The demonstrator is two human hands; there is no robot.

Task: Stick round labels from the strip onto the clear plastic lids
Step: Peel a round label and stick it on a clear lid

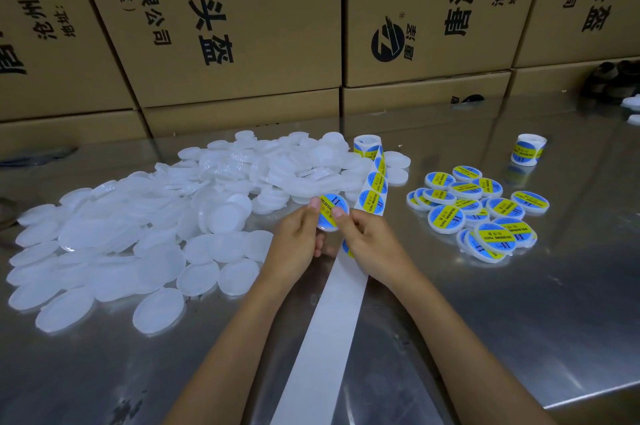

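Bare backing strip [325, 331] runs from the near table edge up between both forearms. Left hand [294, 244] and right hand [369, 244] together hold one lid [332, 213] above the steel table [519, 320]; both thumbs press on its blue-and-yellow label, fingers curled behind it. The strip passes beneath the right hand and rises, bearing labels [375, 189], to a roll [366, 145]. Left: heap of unlabelled lids [156, 227]. Right: cluster of labelled lids [481, 210]; farther, a second roll [528, 149]. Behind: cardboard cartons [242, 26].
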